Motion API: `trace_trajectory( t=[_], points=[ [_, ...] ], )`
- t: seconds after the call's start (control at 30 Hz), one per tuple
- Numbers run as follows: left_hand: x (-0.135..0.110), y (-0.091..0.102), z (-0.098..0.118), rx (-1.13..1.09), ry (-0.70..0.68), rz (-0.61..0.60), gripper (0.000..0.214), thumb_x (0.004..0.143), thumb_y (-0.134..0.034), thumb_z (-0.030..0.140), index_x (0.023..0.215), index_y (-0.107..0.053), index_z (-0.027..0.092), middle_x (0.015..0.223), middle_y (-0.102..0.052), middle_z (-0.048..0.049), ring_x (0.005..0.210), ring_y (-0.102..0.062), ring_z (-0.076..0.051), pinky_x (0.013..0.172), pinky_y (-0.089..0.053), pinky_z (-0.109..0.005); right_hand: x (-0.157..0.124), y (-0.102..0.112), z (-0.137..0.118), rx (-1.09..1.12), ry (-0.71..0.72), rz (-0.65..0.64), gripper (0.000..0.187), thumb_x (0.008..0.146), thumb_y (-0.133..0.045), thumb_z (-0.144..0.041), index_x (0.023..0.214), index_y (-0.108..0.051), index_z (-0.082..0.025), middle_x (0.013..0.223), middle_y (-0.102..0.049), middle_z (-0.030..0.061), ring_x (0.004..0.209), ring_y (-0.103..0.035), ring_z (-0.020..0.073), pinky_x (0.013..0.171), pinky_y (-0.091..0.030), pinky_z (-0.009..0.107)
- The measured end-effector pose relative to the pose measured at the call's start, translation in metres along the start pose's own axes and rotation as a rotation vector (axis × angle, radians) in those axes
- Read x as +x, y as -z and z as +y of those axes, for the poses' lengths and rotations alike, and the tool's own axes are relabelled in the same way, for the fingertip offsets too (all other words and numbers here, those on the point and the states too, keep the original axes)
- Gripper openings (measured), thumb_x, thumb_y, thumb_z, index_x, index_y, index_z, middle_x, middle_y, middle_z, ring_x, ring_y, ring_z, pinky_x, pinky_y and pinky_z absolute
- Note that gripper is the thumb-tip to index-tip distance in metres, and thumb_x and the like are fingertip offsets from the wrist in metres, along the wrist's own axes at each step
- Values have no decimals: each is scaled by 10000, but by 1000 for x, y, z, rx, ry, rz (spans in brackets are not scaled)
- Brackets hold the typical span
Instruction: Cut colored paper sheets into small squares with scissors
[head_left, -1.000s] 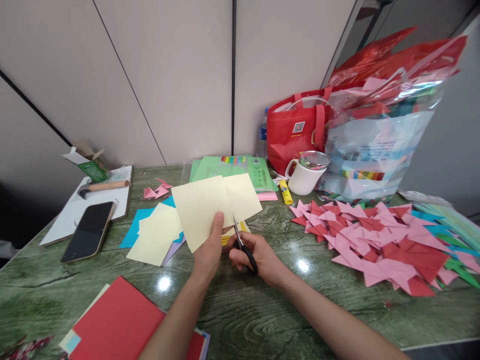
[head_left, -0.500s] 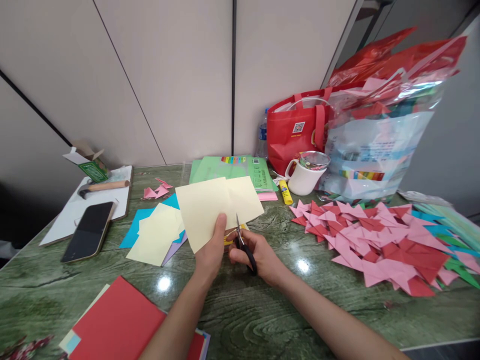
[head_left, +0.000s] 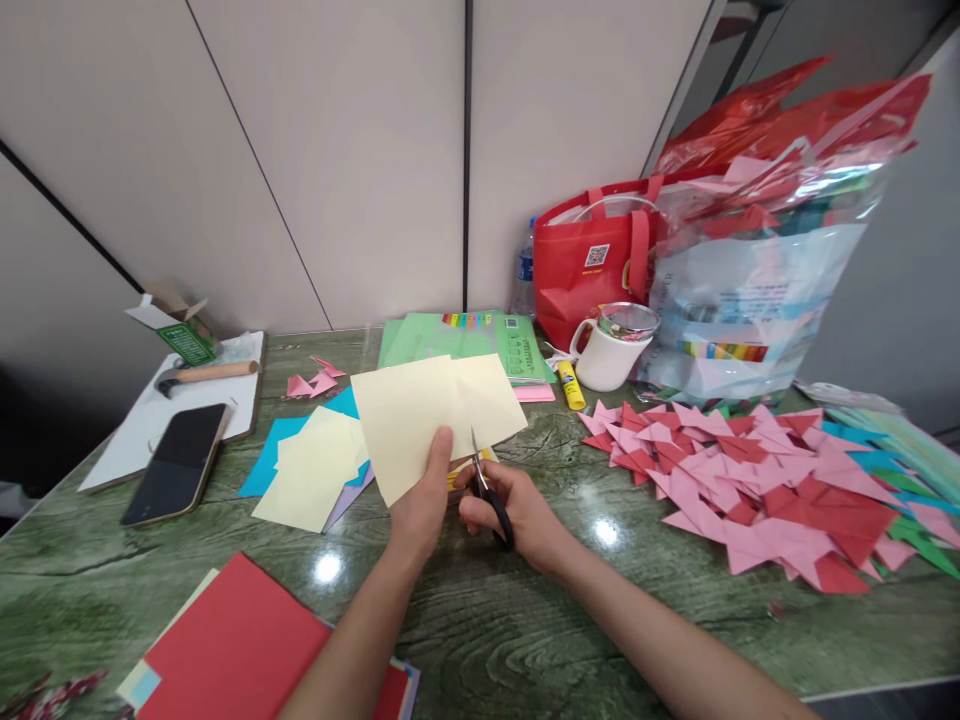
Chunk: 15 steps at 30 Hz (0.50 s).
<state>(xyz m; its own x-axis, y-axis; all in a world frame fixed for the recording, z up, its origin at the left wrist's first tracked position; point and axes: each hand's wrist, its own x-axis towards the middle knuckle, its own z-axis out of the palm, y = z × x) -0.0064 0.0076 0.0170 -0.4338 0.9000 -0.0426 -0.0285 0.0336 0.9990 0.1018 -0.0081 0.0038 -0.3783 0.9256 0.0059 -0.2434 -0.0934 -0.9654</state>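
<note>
My left hand (head_left: 422, 500) pinches a cream paper sheet (head_left: 409, 415) by its lower edge, thumb on top. The sheet is split partway, its right part (head_left: 491, 395) angled away from the left. In my right hand (head_left: 517, 510) are black-handled scissors (head_left: 482, 482), with their blades pointing up at the paper's lower edge beside the left thumb. A yellow item (head_left: 457, 478) shows partly beneath, between the hands. Loose cream squares (head_left: 304, 480) lie to the left, over blue paper (head_left: 270, 455) and purple paper (head_left: 349, 500).
Pink and red folded paper pieces (head_left: 750, 480) cover the right side. A white mug (head_left: 604, 355), glue stick (head_left: 571, 385), red bag (head_left: 585, 280) and green paper pack (head_left: 427, 340) stand or lie behind. At left are a phone (head_left: 178, 462), hammer (head_left: 210, 373) and red paper (head_left: 232, 640).
Almost nothing differs. The scissors and my right hand have shifted only very slightly at the paper's lower edge; my left hand keeps its hold.
</note>
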Motion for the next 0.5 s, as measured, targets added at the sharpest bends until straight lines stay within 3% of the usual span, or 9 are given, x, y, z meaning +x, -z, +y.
trace_trajectory(
  t=[0.5],
  points=[
    [1,-2,-5,-101,25,23,495,630,-628,438,1048,-569,180,1138,-572,-75,1053,-524,-194,930,-367,-290,0,1,4,-32,-17,16,323,646,-653,-413,753,-504,-146,497,-509,-50,397,-444,70,413,-332,202]
  ],
)
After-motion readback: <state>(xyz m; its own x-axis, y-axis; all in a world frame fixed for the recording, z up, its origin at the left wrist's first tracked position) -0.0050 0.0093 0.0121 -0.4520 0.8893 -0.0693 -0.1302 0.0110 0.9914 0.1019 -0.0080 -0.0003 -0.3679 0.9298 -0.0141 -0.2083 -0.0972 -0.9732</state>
